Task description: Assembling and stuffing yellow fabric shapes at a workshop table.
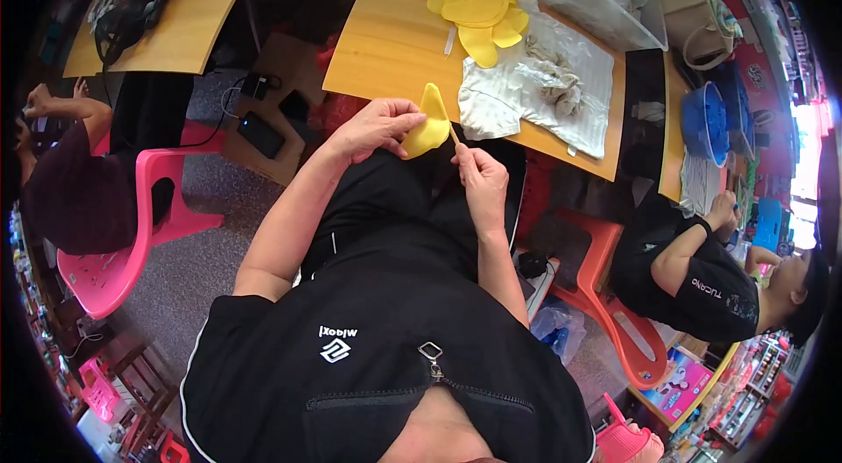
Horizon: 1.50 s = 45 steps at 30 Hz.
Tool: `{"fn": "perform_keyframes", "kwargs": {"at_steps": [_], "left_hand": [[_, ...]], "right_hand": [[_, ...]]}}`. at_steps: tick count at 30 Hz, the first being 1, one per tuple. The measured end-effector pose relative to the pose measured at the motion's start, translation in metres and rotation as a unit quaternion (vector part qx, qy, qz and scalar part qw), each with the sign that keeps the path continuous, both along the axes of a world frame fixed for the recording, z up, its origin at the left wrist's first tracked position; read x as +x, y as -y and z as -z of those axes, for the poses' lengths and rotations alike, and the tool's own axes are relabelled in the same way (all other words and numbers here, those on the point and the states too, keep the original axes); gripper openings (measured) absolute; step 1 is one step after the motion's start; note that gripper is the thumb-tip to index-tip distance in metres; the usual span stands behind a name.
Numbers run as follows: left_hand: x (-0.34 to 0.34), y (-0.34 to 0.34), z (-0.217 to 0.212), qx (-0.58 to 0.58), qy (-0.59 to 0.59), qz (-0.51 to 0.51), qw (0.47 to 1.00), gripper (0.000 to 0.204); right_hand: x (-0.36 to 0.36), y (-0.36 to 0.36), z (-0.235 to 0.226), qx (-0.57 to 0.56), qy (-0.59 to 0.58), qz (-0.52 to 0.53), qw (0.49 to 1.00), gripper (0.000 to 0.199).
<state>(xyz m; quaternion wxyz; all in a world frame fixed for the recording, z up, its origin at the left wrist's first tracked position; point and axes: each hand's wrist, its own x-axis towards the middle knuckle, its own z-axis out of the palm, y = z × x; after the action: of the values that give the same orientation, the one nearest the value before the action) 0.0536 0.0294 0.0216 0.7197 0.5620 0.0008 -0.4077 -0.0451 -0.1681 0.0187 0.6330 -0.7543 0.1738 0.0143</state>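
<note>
My left hand (379, 128) pinches a small yellow piece, apparently fabric (429, 128), by its left side, above my lap and just off the table's front edge. The piece is pointed at the top and wider below. Between the thumb and fingers of my right hand (482, 182) is a thin, light-coloured stick (454, 135). Its upper end comes up to the right edge of the yellow piece; whether it sits inside or only touches cannot be made out. More flat yellow pieces (474, 3) lie piled farther back on the wooden table (377, 51).
A white cloth (487, 103) with greyish scraps (561, 81) covers the table's right part. Behind it stands a translucent bin (605, 11) of pale stuffing or scraps. A person (693, 270) sits at the right, another (79, 182) on a pink chair (140, 217) at the left.
</note>
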Motion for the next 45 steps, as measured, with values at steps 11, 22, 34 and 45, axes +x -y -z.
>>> {"fn": "perform_keyframes", "kwargs": {"at_steps": [11, 22, 34, 45], "left_hand": [[-0.006, -0.007, 0.009, 0.021, -0.027, 0.03, 0.999, 0.019], [-0.009, -0.022, 0.024, -0.084, -0.077, -0.168, 0.979, 0.023], [-0.048, -0.01, 0.042, -0.145, -0.154, -0.168, 0.963, 0.027], [-0.07, -0.013, 0.044, -0.121, -0.176, -0.135, 0.967, 0.026]], "right_hand": [[0.008, 0.012, -0.016, -0.206, 0.087, -0.071, 0.972, 0.023], [-0.006, 0.071, -0.011, 0.152, -0.077, -0.022, 0.985, 0.025], [0.126, 0.039, -0.021, -0.068, 0.11, -0.016, 0.991, 0.028], [0.163, 0.02, 0.016, -0.538, 0.133, -0.008, 0.832, 0.019]]}}
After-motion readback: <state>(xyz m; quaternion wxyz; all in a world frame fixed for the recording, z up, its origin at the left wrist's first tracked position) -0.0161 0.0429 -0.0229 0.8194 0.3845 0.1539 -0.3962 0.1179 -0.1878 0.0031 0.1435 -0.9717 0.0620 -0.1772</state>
